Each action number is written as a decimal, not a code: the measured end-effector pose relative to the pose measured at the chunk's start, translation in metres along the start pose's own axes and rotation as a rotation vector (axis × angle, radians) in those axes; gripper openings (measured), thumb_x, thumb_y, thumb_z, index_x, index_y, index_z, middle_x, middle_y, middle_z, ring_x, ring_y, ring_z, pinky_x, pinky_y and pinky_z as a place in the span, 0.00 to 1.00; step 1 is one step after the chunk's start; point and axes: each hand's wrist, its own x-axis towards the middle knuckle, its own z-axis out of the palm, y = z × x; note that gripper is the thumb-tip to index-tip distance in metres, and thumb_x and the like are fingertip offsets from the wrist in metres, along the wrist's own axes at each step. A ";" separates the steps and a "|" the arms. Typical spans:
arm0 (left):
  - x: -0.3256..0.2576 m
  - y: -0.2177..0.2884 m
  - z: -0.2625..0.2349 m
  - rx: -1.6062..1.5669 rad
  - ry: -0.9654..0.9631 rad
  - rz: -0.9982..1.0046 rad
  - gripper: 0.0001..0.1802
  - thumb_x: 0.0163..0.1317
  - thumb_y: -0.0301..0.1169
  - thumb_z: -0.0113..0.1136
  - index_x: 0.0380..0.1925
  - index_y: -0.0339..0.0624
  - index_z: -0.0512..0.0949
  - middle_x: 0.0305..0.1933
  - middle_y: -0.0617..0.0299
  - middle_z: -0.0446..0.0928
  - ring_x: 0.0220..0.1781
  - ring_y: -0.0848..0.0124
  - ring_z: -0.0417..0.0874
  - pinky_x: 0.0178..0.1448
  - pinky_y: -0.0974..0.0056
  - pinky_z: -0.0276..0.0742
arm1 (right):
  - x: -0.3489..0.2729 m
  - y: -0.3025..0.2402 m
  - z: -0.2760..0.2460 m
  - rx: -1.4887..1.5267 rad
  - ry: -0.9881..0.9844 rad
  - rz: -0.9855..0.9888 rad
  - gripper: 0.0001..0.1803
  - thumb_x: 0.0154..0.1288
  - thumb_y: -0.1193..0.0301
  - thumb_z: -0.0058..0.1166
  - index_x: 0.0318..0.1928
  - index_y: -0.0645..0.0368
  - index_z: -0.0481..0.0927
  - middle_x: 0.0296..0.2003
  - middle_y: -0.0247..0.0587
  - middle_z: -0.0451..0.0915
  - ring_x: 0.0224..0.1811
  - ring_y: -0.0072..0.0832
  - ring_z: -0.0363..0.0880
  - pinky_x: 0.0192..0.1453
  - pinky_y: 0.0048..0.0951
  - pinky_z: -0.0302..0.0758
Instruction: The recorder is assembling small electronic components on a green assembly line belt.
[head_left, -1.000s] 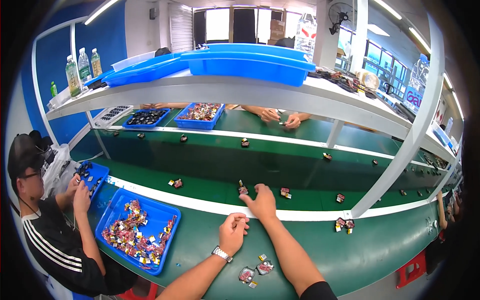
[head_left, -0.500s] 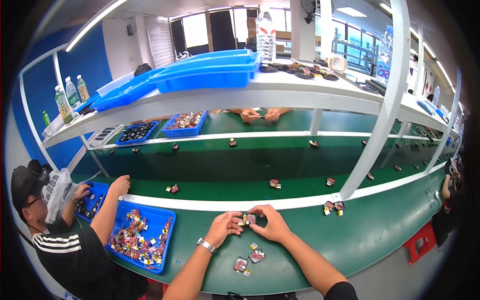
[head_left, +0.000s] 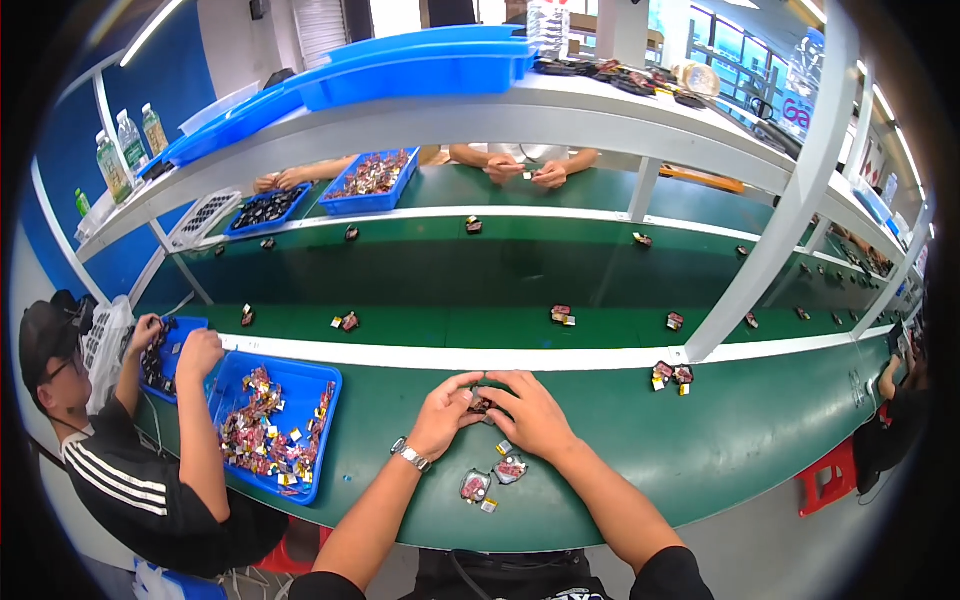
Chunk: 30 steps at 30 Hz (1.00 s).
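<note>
My left hand (head_left: 440, 417) and my right hand (head_left: 537, 418) meet over the green bench, fingers curled around one small electronic assembly (head_left: 481, 407). It looks dark with reddish parts, and my fingers cover most of it. Both thumbs and fingertips press in on it from either side. Just below my hands lie two similar assemblies (head_left: 475, 486) with dark rims, reddish wiring and small white-and-yellow tabs. A watch with a metal band is on my left wrist.
A blue tray (head_left: 333, 425) heaped with assemblies stands on the left, beside a co-worker (head_left: 130, 440) reaching to another blue tray. More assemblies (head_left: 672, 377) sit near the white rail (head_left: 450, 357). Beyond it, pieces lie spaced along the green belt. A shelf post (head_left: 775, 210) slants down at right.
My hands have closed in on the assembly, which now sits more hidden between them. The view has tilted downward. The co-worker's near hand has drawn back, and another assembly lies on the belt at left.
</note>
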 end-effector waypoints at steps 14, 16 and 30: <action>0.000 -0.008 -0.014 -0.087 -0.263 -0.053 0.21 0.71 0.26 0.50 0.63 0.41 0.63 0.57 0.56 0.75 0.57 0.69 0.77 0.59 0.62 0.76 | 0.000 0.003 0.001 0.117 0.053 0.025 0.08 0.54 0.73 0.66 0.36 0.55 0.84 0.52 0.41 0.77 0.57 0.41 0.74 0.56 0.38 0.75; 0.001 -0.008 -0.017 -0.097 -0.332 -0.026 0.22 0.70 0.25 0.51 0.63 0.41 0.63 0.58 0.55 0.74 0.58 0.68 0.77 0.60 0.61 0.75 | -0.001 0.001 0.001 0.125 0.075 0.051 0.08 0.54 0.73 0.66 0.37 0.56 0.84 0.53 0.42 0.77 0.57 0.41 0.73 0.57 0.38 0.75; -0.003 -0.011 0.000 -0.186 -0.287 -0.060 0.18 0.73 0.28 0.49 0.60 0.41 0.64 0.62 0.55 0.72 0.62 0.66 0.76 0.62 0.58 0.76 | -0.006 -0.003 -0.011 0.246 0.048 0.050 0.06 0.55 0.75 0.64 0.36 0.57 0.83 0.56 0.43 0.75 0.61 0.43 0.71 0.57 0.38 0.76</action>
